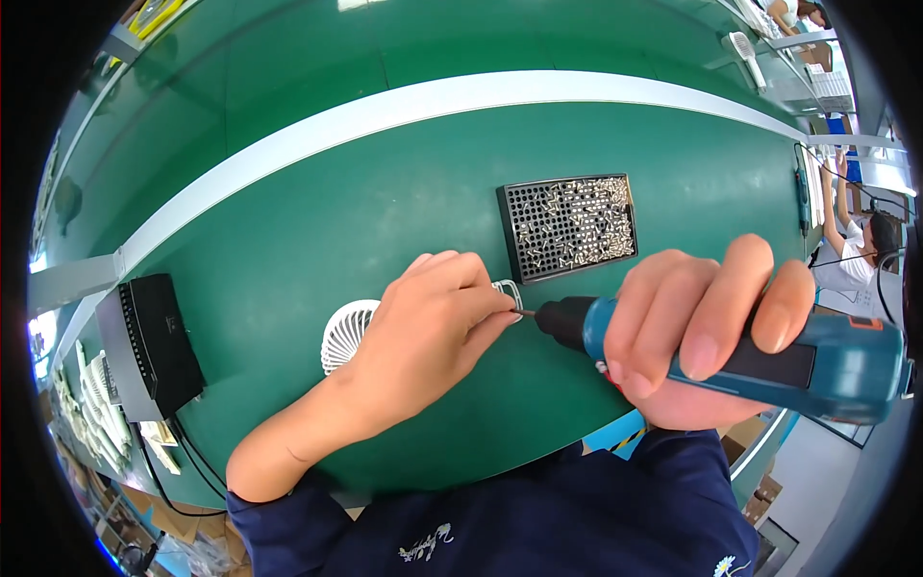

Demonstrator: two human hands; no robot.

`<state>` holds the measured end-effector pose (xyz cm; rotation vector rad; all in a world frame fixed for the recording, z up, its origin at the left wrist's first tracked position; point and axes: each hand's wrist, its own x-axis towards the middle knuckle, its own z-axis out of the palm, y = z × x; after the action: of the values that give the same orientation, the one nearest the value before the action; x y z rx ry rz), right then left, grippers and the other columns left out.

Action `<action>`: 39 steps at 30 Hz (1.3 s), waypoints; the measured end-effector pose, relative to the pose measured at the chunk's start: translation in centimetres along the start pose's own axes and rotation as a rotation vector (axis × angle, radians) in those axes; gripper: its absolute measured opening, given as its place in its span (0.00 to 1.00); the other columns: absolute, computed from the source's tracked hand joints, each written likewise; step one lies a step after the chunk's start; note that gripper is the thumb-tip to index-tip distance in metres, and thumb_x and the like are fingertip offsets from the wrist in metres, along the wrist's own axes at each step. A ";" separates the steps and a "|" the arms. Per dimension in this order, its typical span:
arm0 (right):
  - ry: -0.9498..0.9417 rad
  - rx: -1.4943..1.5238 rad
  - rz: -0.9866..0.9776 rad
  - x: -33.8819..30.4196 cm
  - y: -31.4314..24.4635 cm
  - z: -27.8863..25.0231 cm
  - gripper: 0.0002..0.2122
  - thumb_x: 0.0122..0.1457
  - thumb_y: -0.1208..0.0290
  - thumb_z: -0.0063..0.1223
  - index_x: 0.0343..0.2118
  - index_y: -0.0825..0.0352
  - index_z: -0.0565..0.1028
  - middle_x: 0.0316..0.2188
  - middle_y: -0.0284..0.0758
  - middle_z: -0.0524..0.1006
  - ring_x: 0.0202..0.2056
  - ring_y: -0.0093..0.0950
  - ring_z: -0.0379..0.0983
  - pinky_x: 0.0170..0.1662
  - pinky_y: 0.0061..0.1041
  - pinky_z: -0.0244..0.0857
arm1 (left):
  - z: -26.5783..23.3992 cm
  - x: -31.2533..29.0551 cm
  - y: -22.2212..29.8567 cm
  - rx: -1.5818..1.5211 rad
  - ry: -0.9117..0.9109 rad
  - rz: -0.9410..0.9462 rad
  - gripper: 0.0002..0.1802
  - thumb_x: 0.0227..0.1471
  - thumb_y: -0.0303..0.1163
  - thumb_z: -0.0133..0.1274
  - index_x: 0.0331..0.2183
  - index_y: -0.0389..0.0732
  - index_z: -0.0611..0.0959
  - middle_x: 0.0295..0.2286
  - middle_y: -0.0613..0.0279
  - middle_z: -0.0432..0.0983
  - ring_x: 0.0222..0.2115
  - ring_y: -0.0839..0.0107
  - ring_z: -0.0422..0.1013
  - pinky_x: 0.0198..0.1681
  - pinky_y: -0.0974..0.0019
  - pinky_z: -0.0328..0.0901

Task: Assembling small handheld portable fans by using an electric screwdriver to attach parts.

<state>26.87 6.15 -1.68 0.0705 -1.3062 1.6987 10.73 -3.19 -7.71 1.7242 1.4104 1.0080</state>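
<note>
My right hand [707,332] is wrapped round a teal and black electric screwdriver [846,370], its bit pointing left. The bit's tip meets the pinched fingertips of my left hand [423,317]; whether a screw is between them is too small to tell. Under my left hand lies a white plastic handheld fan part. Its round slatted grille [348,332] shows left of the hand, and a white loop-shaped end [507,288] shows by the fingertips. The hand covers its middle. Just beyond the fingertips, a black perforated tray [508,231] carries many small metal screws, some standing in holes, others loose.
The green tabletop [413,192] is bounded at the back by a white rail [461,91]. At left stands a black box-shaped device [163,337] with cables, beside white plastic parts [96,409]. Another white fan-shaped piece [745,60] lies far right. Co-workers [856,255] sit at right.
</note>
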 end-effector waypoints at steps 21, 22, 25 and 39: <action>0.219 0.127 -0.066 1.2 -0.3 -2.3 0.17 0.67 0.57 0.30 0.41 0.68 0.66 0.31 0.31 0.66 0.16 0.21 0.61 0.17 0.21 0.59 | -0.5 0.0 0.1 -0.307 0.104 -0.176 0.04 0.44 0.22 0.63 0.28 0.37 0.85 0.21 0.62 0.72 0.21 0.72 0.67 0.22 0.69 0.61; 0.232 0.144 -0.063 1.4 -0.4 -2.4 0.17 0.67 0.57 0.31 0.41 0.67 0.66 0.32 0.31 0.66 0.16 0.20 0.61 0.18 0.21 0.59 | -0.7 0.1 0.2 -0.323 0.090 -0.175 0.04 0.44 0.22 0.63 0.28 0.37 0.85 0.21 0.63 0.72 0.20 0.73 0.67 0.22 0.70 0.61; 0.204 0.168 -0.053 1.9 -0.5 -2.3 0.17 0.67 0.56 0.32 0.42 0.67 0.66 0.33 0.32 0.67 0.18 0.21 0.62 0.18 0.23 0.60 | -0.7 0.1 0.2 -0.298 0.101 -0.192 0.06 0.43 0.23 0.63 0.29 0.37 0.85 0.21 0.62 0.71 0.21 0.70 0.68 0.23 0.68 0.62; 0.043 -0.199 0.088 -0.1 1.4 0.7 0.26 0.63 0.42 0.36 0.42 0.65 0.66 0.32 0.37 0.68 0.16 0.31 0.67 0.17 0.32 0.64 | -0.3 -0.4 -0.7 -0.024 -0.061 -0.105 0.15 0.37 0.21 0.63 0.33 0.36 0.81 0.28 0.58 0.69 0.33 0.58 0.68 0.37 0.59 0.63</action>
<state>25.62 5.58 -2.38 -0.1410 -1.4567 1.6251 10.10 -3.39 -8.24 1.6323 1.4290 0.9050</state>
